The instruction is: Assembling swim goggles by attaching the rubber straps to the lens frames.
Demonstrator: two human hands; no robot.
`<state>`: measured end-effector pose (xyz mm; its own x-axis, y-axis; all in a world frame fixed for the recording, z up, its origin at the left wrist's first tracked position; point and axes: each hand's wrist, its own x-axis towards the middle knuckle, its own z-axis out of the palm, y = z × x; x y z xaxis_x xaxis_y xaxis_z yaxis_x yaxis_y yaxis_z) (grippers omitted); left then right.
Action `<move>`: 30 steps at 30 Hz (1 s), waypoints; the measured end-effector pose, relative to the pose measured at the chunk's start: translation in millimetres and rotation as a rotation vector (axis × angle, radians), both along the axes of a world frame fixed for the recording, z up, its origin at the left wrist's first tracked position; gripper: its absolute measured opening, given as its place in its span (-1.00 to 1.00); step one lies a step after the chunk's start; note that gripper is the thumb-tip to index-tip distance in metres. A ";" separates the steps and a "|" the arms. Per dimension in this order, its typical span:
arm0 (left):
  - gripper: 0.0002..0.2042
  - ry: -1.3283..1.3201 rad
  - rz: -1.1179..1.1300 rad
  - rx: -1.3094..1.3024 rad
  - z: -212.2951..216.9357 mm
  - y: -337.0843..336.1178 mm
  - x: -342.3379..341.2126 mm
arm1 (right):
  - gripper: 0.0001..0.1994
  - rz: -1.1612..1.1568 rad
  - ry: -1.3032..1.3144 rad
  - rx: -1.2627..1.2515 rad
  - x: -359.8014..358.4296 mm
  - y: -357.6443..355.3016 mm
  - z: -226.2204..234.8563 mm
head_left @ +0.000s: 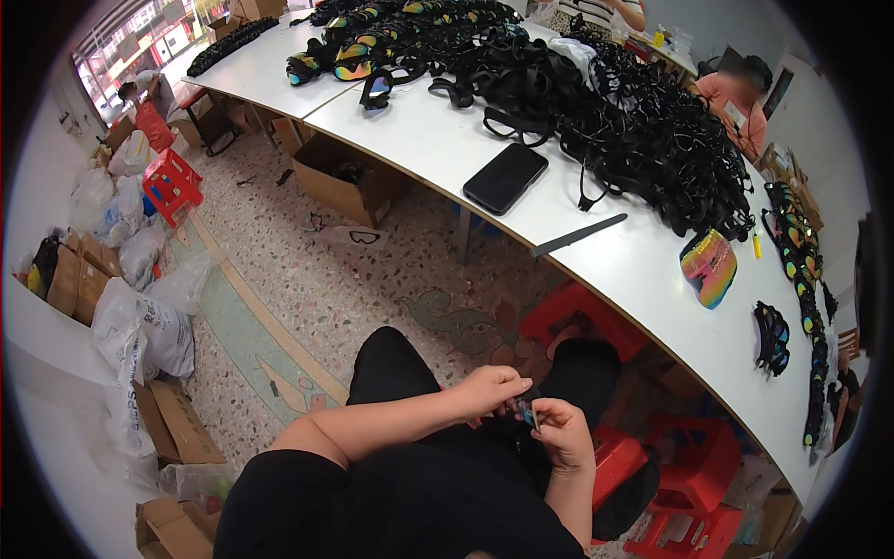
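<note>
Over my lap, my left hand (488,391) and my right hand (564,434) are close together, fingers closed on a small dark item (518,407) with bluish and reddish glints. The left fingers pinch its far side, while the right thumb and fingers grip its near end, where a thin pale edge shows. My fingers cover most of it, so its kind cannot be made out. Ahead on the white table (596,270) lie a black phone (506,178), a flat dark grey strip (578,235) and a rainbow mirrored lens (709,268).
A large heap of black straps and goggle frames (615,121) covers the table's far side. Goggles with mirrored lenses (354,58) lie at the far left, more goggles (772,337) at the right. Red stools (694,461), an open carton (340,186) and plastic bags (154,326) stand around. Co-workers (740,102) sit beyond.
</note>
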<state>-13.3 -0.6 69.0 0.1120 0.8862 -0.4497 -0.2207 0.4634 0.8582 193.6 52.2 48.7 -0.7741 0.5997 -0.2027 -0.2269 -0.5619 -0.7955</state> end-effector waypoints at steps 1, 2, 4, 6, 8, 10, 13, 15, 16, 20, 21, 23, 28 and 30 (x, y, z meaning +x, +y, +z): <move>-0.68 -0.041 0.010 0.000 -5.7 0.1 0.3 | -0.56 -0.038 -0.004 -0.007 2.2 -1.9 -0.5; -0.70 -0.084 0.017 -0.002 -15.0 -0.5 0.4 | -0.58 -0.029 -0.041 0.002 8.3 -3.0 -4.5; -0.78 -0.221 0.030 0.015 -16.2 0.9 1.4 | -0.59 -0.080 -0.009 0.083 7.9 -7.1 -10.0; -0.83 -0.294 0.069 0.045 -24.6 6.4 1.1 | -0.60 -0.189 0.026 0.319 3.4 -8.1 -6.4; -0.91 -0.376 0.162 0.038 -16.0 13.3 -3.4 | -0.60 -0.418 -0.079 0.451 2.9 -11.1 1.0; -0.93 -0.586 0.275 0.026 -6.6 19.0 -6.1 | -0.60 -0.533 -0.270 0.688 0.2 -13.2 1.4; -0.87 -0.613 0.348 0.042 9.2 26.0 -7.3 | -0.59 -0.610 -0.425 0.878 -12.5 -20.3 5.9; -0.87 -0.620 0.373 0.009 17.1 27.1 -4.7 | -0.59 -0.660 -0.485 0.893 -16.8 -23.2 1.2; -0.87 -0.618 0.367 0.013 16.9 27.0 -4.3 | -0.59 -0.671 -0.494 0.849 -17.4 -25.3 -0.6; -0.89 -0.602 0.370 -0.045 26.5 23.2 4.9 | -0.56 -0.694 -0.556 0.936 -16.1 -26.5 -0.5; -0.89 -0.603 0.372 -0.050 24.9 21.7 7.0 | -0.56 -0.691 -0.583 1.046 -16.3 -26.8 1.6; -0.89 -0.552 0.396 -0.016 20.6 20.7 9.4 | -0.56 -0.708 -0.591 1.073 -17.5 -27.9 3.2; -0.88 -0.580 0.357 -0.047 15.7 18.9 8.4 | -0.56 -0.770 -0.597 1.098 -18.3 -29.7 1.3; -0.86 -0.591 0.363 -0.084 16.7 19.8 8.4 | -0.55 -0.776 -0.612 1.132 -18.8 -29.2 2.0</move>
